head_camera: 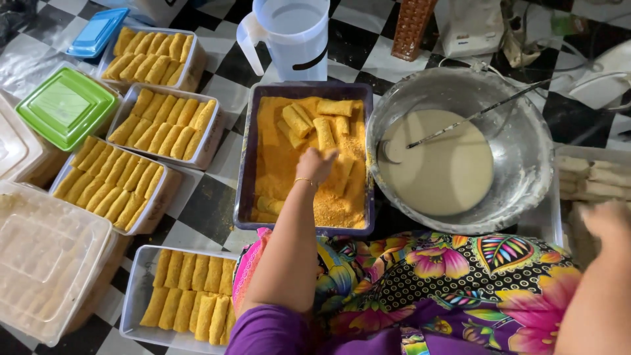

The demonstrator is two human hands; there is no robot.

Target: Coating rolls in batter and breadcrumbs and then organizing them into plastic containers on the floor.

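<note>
Floral cloth [453,276]; left hand [315,164] presses crumbed roll [323,133].

Floor [368,46] is black & white checkered tile, glossy, w/ soft even light bouncing off it, brightest at upper left. No walls or windows in view; everything sits straight on the floor. Clear plastic sheet [26,62] lies crumpled over tiles at far left. Along the top edge: a brown perforated block [413,26] standing upright, a white boxy appliance [470,26] just beside it, and tangled white cables [585,72] running off to the right across the tiles. Crumbs and yellow dust scattered on tiles near center. A dark bag or cloth [13,16] shows in top-left corner, too cropped to tell more.
</note>
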